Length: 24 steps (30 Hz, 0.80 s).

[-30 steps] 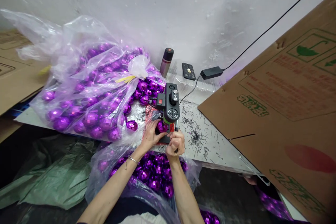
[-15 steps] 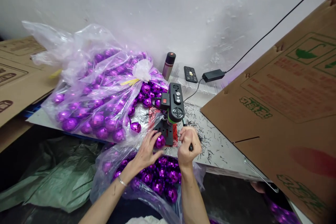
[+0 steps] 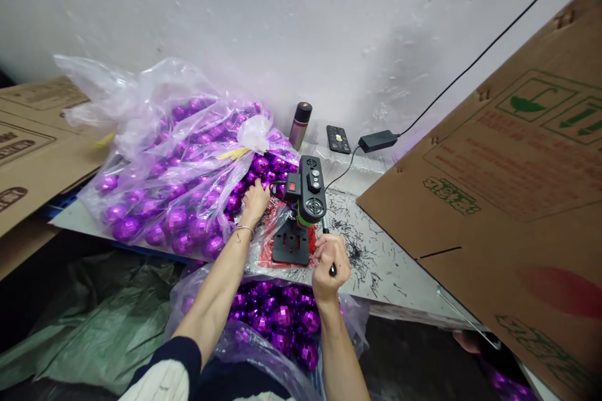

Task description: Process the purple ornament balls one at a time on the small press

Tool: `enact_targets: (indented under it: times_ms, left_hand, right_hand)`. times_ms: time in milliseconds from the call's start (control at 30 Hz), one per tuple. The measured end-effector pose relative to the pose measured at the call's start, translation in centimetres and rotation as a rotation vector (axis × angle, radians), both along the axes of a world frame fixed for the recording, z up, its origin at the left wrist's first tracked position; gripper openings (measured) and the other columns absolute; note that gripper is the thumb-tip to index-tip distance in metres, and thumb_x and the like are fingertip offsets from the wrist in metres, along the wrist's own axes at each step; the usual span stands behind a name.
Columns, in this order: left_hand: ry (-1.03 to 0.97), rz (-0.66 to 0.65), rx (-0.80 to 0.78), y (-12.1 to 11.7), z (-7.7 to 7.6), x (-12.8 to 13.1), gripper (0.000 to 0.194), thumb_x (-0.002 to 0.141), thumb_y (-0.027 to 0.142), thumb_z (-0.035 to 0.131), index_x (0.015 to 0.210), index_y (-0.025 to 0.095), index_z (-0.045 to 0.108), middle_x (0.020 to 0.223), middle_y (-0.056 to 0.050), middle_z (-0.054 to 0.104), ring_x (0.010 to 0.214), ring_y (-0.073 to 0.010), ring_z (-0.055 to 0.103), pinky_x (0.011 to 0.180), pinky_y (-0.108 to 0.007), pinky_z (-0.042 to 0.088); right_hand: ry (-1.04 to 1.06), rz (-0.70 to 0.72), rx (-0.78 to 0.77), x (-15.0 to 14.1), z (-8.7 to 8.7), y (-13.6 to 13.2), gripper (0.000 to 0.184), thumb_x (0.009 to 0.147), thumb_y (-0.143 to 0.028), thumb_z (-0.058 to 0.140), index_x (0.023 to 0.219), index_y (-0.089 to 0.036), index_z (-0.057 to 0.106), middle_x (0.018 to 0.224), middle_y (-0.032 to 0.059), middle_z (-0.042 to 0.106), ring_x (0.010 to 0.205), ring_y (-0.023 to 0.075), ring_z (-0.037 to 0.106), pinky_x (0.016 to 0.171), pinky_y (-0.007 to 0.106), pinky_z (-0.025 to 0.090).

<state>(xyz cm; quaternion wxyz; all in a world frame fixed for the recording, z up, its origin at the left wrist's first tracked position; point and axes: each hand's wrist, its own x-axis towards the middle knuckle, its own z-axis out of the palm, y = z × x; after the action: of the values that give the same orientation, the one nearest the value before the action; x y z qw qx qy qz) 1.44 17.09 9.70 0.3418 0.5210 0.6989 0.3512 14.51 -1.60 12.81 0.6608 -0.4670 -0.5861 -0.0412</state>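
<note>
Taking the press [image 3: 311, 185] as the clock's centre, we have loose purple balls [image 3: 261, 164] at ten o'clock, at the mouth of a bag [image 3: 160, 200] full of them. More balls lie in the lower bag [image 3: 282, 319] at six o'clock.

Our left hand [image 3: 257, 200], at nine o'clock, has its fingers bent down among the loose balls; we cannot tell whether they have closed on one. Our right hand [image 3: 330, 266], at five o'clock, is wrapped in a fist around the lever [image 3: 325, 224], whose black end shows below the fingers.

We judge the balls light, hollow and stiff-shelled, with a glossy faceted skin that could slip or roll under a fingertip. A hard pinch might dent or crack the shell, or scuff its shine, so thumb and two or three fingers set wide around the middle should suit. The bag's film looks thin and slack, apt to cling to knuckles. The lever looks rigid and bears a full grip well at its end. The plate [image 3: 290, 245] at six o'clock appears flat and hard, so a ball could roll there unless steadied.
</note>
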Motion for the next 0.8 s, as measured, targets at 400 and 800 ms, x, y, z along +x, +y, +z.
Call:
enact_targets:
  times_ms: [400, 800]
  left_hand:
    - [-1.041, -0.036, -0.038, -4.3, -0.2, -4.7, 0.040, 0.087, 0.020, 0.076, 0.127, 0.021, 0.069, 0.121, -0.009, 0.072, 0.097, -0.0173, 0.072, 0.086, -0.031, 0.064]
    - [-1.136, -0.170, -0.131, -12.1, 1.5, -6.0, 0.049, 0.090, 0.020, 0.072, 0.138, 0.023, 0.064, 0.124, -0.007, 0.076, 0.104, -0.0206, 0.076, 0.098, -0.038, 0.065]
  right_hand:
    - [0.013, 0.015, 0.027, 0.0, 0.1, 0.3, 0.037, 0.101, -0.009, 0.043, 0.067, -0.023, 0.047, 0.064, -0.0020, 0.050, 0.065, 0.0151, 0.056, 0.060, 0.031, 0.041]
    - [0.011, 0.009, 0.037, 0.2, 0.0, 0.5, 0.035, 0.102, -0.011, 0.044, 0.069, -0.022, 0.050, 0.067, -0.0014, 0.053, 0.066, 0.0146, 0.057, 0.061, 0.030, 0.042]
